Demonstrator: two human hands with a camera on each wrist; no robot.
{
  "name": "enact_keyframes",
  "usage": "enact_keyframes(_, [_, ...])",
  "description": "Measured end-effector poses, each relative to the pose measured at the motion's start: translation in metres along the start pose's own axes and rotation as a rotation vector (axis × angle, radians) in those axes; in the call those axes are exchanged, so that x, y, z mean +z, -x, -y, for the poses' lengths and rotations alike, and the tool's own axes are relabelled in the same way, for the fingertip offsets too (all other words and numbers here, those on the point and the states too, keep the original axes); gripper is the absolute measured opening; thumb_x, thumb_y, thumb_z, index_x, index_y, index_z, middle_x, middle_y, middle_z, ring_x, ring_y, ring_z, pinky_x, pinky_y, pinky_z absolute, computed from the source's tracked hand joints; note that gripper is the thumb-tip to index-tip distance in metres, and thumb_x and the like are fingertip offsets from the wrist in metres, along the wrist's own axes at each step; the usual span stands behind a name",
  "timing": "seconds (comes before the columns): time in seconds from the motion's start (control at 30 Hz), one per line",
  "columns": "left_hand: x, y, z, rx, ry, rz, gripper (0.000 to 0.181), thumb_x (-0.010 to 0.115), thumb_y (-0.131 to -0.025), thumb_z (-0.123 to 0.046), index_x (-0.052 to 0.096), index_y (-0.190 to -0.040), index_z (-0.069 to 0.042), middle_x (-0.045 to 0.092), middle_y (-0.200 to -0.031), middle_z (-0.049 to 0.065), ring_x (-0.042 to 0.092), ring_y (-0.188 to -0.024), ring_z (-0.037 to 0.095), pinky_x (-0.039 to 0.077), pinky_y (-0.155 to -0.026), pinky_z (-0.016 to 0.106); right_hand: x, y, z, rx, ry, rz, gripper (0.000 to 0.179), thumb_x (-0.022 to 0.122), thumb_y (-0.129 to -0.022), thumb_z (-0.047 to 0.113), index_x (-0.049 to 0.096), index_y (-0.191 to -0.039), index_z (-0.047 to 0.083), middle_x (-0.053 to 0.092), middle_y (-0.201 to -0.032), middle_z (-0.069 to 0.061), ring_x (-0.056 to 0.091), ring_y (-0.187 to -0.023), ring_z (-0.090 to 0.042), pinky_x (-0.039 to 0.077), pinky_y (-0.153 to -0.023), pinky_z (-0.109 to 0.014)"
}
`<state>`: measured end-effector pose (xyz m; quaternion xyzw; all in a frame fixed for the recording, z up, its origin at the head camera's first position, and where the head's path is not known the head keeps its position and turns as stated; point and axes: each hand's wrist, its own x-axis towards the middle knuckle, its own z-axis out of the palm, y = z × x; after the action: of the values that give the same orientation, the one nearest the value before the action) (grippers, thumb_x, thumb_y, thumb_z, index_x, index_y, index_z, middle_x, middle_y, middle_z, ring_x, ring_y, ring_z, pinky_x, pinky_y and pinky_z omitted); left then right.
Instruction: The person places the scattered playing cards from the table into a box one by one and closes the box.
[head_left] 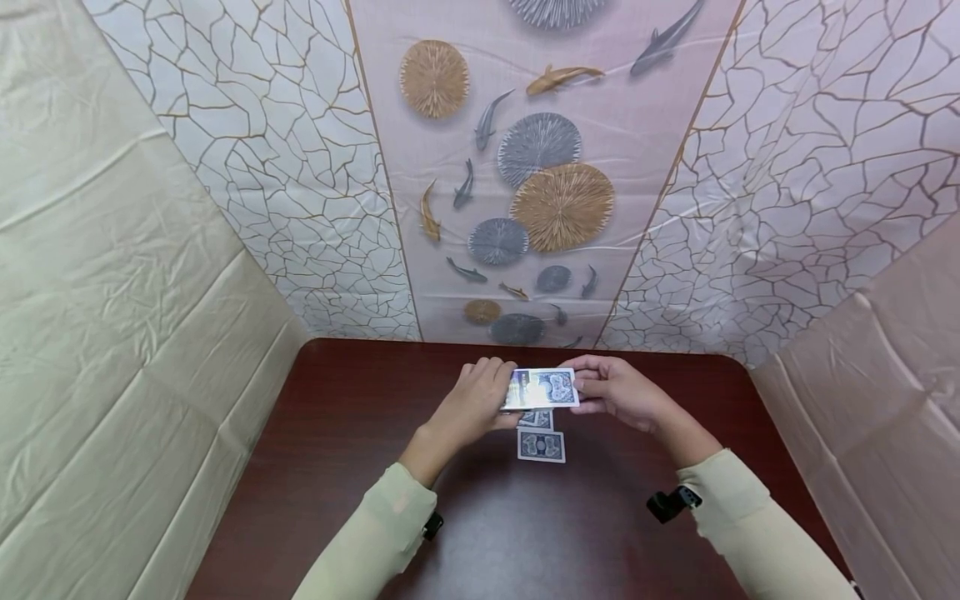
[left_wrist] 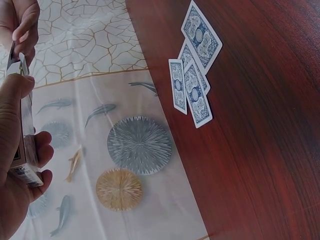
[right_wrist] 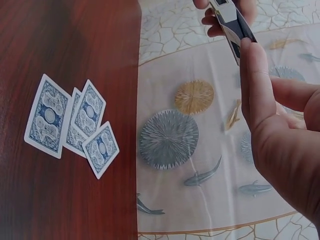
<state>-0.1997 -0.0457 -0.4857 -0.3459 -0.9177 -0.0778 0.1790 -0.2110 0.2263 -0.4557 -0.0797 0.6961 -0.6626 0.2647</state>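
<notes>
Above the table my left hand [head_left: 476,396] grips a card box [left_wrist: 29,175], its thumb along one side and its fingers curled round the other. A playing card [head_left: 557,387] with a blue-and-white back juts from the box toward the right. My right hand [head_left: 626,393] pinches that card's right end between thumb and fingers. In the right wrist view the box and card appear edge-on, so how far the card is out is hard to tell. Below the hands, several playing cards [head_left: 541,446] lie face down, partly overlapping; the hands partly hide them in the head view.
The dark red wooden table [head_left: 360,467] ends at a patterned cloth wall [head_left: 495,167] at the back. Cream cloth panels [head_left: 112,333] stand at both sides. A small black device [head_left: 673,503] sits at the right wrist.
</notes>
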Motion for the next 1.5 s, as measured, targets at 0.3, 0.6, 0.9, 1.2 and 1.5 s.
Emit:
enact_keyframes(0.3, [-0.001, -0.001, -0.001, 0.002, 0.016, -0.009, 0.069, 0.083, -0.080, -0.046, 0.057, -0.128, -0.003, 0.062, -0.109, 0.006, 0.056, -0.096, 0.021, 0.043, -0.076, 0.034, 0.007, -0.003, 0.001, 0.036, -0.020, -0.061, 0.033, 0.050, -0.104, -0.002, 0.045, -0.135, -0.013, 0.071, -0.101, -0.005, 0.073, -0.090, -0.017, 0.062, -0.081, -0.034])
enact_keyframes(0.6, [0.000, -0.001, -0.001, -0.005, 0.010, 0.001, 0.070, 0.082, -0.080, -0.047, 0.057, -0.129, -0.003, 0.062, -0.109, 0.006, 0.056, -0.097, 0.021, 0.044, -0.078, 0.035, 0.012, -0.007, 0.002, 0.044, 0.007, -0.091, 0.031, 0.055, -0.101, -0.003, 0.048, -0.130, -0.011, 0.073, -0.097, -0.005, 0.073, -0.086, -0.016, 0.062, -0.080, -0.036])
enact_keyframes(0.9, [0.001, -0.001, 0.001, -0.002, 0.011, -0.004, 0.070, 0.083, -0.080, -0.047, 0.056, -0.128, -0.003, 0.062, -0.108, 0.006, 0.057, -0.096, 0.021, 0.044, -0.077, 0.035, 0.016, -0.012, 0.000, 0.032, 0.071, -0.132, 0.032, 0.059, -0.101, -0.001, 0.051, -0.130, -0.013, 0.075, -0.104, -0.010, 0.073, -0.090, -0.016, 0.062, -0.081, -0.034])
enact_keyframes(1.2, [0.002, -0.002, 0.000, 0.011, 0.009, -0.029, 0.069, 0.084, -0.077, -0.047, 0.058, -0.125, -0.004, 0.062, -0.106, 0.005, 0.057, -0.094, 0.021, 0.043, -0.075, 0.034, 0.019, -0.015, -0.004, -0.001, 0.039, -0.092, 0.035, 0.060, -0.100, -0.001, 0.049, -0.129, -0.016, 0.074, -0.104, -0.010, 0.074, -0.093, -0.017, 0.061, -0.085, -0.036])
enact_keyframes(1.5, [0.003, -0.002, 0.000, 0.015, 0.021, -0.044, 0.069, 0.084, -0.077, -0.045, 0.058, -0.124, -0.004, 0.061, -0.105, 0.006, 0.056, -0.094, 0.021, 0.044, -0.075, 0.035, 0.028, -0.021, -0.005, 0.006, 0.042, -0.109, 0.029, 0.063, -0.098, -0.002, 0.052, -0.121, -0.014, 0.073, -0.091, -0.003, 0.072, -0.082, -0.015, 0.062, -0.082, -0.038])
